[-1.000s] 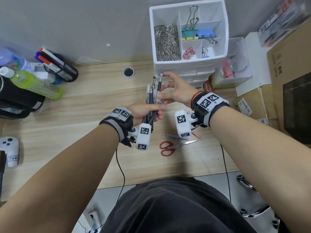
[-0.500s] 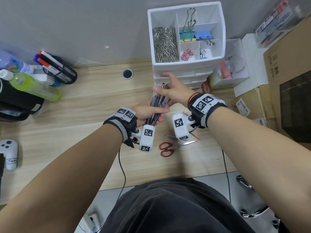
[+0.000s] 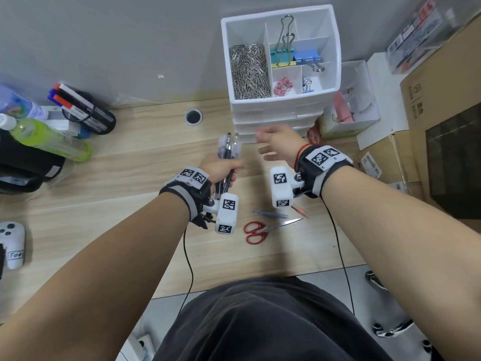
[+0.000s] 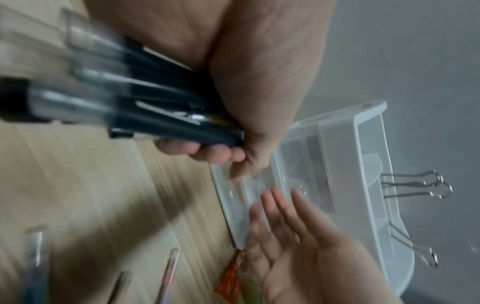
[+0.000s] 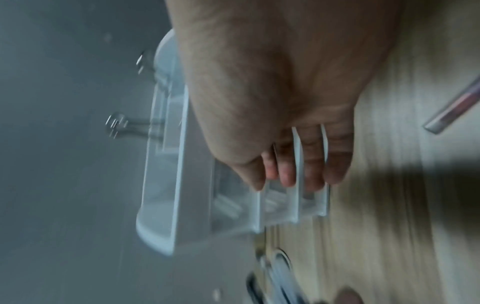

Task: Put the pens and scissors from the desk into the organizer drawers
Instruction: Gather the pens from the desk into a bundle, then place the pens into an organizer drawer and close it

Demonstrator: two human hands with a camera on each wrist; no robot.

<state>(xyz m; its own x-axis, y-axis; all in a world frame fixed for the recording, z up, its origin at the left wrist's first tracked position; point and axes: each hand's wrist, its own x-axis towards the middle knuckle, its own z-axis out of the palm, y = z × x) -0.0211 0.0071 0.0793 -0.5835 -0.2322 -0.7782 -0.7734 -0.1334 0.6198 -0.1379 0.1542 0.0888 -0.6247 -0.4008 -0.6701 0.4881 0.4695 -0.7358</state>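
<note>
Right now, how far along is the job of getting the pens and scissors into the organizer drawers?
Nothing is stowed yet. The left hand grips a bundle of black pens. The right hand reaches, open, toward the organizer drawers, which look closed. The red scissors and a couple of loose pens are still on the desk.

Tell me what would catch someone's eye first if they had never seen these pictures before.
Probably the left hand gripping a bundle of dark pens upright above the middle of the wooden desk, with the open right hand reaching toward the drawers of the white organizer by the wall. Next, the red-handled scissors lying on the desk between the two wrists.
</note>
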